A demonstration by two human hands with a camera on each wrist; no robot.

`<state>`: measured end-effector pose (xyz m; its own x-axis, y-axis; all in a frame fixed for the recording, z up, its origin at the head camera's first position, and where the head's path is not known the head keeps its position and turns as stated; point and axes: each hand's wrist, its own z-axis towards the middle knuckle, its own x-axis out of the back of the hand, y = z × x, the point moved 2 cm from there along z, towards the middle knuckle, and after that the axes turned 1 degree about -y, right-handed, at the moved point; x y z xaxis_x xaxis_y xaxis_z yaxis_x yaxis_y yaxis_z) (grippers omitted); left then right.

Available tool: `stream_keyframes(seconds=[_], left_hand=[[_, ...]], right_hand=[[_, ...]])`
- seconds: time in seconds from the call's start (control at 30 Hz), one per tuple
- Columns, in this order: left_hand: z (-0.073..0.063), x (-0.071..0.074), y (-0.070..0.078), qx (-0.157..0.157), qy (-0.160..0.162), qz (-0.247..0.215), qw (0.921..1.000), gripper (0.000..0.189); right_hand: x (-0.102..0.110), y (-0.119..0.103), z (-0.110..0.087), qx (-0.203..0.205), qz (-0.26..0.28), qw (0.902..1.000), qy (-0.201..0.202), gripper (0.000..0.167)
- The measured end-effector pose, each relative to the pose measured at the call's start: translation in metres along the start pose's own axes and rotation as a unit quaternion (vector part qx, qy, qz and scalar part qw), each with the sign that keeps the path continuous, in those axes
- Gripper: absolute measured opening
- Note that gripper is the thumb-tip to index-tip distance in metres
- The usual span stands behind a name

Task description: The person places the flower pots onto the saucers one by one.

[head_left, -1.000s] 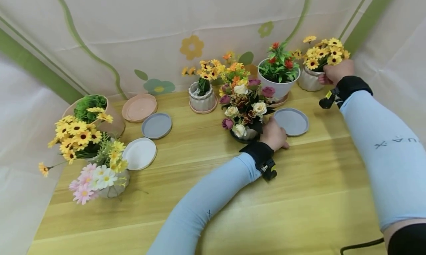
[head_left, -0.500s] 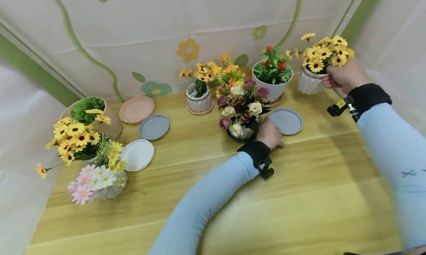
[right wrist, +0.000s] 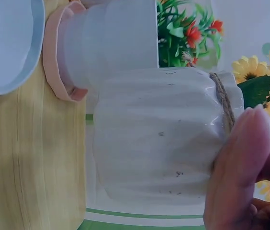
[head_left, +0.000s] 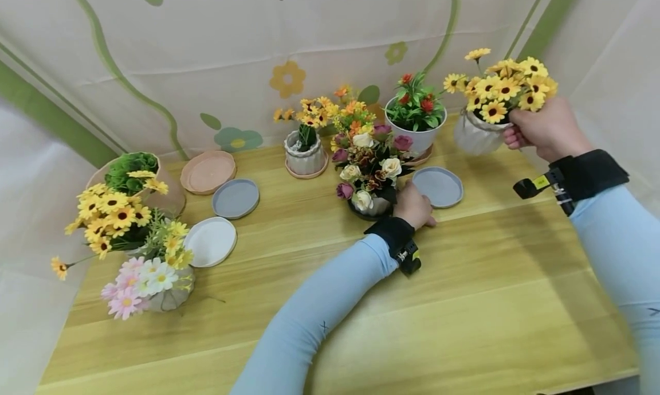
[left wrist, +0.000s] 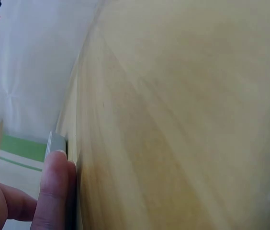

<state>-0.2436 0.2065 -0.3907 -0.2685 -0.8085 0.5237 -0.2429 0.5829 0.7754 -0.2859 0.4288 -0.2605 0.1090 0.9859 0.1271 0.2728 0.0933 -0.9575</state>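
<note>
My right hand (head_left: 546,128) pinches the rim of a fluted white ceramic flower pot (head_left: 479,134) with yellow daisies (head_left: 497,91). The pot is clear of the table; in the right wrist view, twine (right wrist: 223,100) rings its neck beside my thumb. My left hand (head_left: 412,206) rests low against the right side of a pot of cream and purple roses (head_left: 373,168), which stands in a dark saucer (head_left: 363,214). In the left wrist view, a straight finger (left wrist: 53,184) lies along the tabletop; leaves hide part of this hand in the head view. A grey-blue saucer (head_left: 438,187) lies just beyond it.
A red-flowered white pot (head_left: 415,137) and a small yellow-flowered pot (head_left: 305,160) stand on pink saucers at the back. Pink (head_left: 208,172), grey (head_left: 235,198) and white (head_left: 210,242) saucers lie at left, beside several potted plants, including a pink-and-white daisy pot (head_left: 172,294).
My right hand has lifted the yellow daisy pot off the table and brought it a little toward me. My left hand stays beside the rose pot while the head view shifts slightly.
</note>
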Motion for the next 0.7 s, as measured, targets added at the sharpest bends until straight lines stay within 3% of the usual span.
stream_keyframes(seconds=[0.2,0.3,0.7], left_hand=[[-0.004,0.003,0.002,-0.029,0.008,0.06,0.9978,0.055],[-0.004,0.004,0.002,-0.032,0.006,0.063,0.9975,0.057],[-0.003,0.002,0.0,-0.022,-0.008,0.011,0.9997,0.056]], right_hand=[[0.0,0.004,-0.019,0.036,0.043,0.9982,-0.02,0.025],[0.001,0.006,-0.025,0.042,0.048,0.9978,-0.018,0.024],[0.011,0.009,-0.044,0.043,0.063,0.997,-0.01,0.019]])
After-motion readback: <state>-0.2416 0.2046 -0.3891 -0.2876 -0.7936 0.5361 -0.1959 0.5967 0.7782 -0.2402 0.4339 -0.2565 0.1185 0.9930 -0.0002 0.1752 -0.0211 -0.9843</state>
